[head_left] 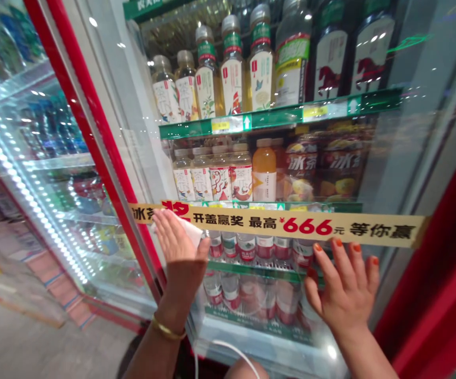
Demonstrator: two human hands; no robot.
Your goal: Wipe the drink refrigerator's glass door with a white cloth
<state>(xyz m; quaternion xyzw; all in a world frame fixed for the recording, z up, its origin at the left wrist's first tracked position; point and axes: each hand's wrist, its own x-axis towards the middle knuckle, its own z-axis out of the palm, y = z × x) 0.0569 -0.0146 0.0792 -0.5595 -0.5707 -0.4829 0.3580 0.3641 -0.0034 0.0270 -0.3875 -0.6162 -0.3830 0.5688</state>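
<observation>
My left hand (178, 250), with a gold bangle at the wrist, presses a folded white paper tissue or cloth (190, 230) to the glass door of a drinks fridge. Its fingers lie extended over the cloth, which partly shows between thumb and fingers. The cloth overlaps the left part of a yellow promotional strip (267, 225) running across the door. Farther right, my right hand (344, 287), with orange nails, is spread and holds nothing. Its fingertips are at the glass, by the strip's lower edge.
Behind the glass, shelves (275, 118) carry tea bottles (231, 68), dark bottles and other drinks. A red frame (81, 100) divides this door from another lit fridge (50, 126) at left. A white cable (234, 347) hangs low in front. Grey floor (18, 331) shows at lower left.
</observation>
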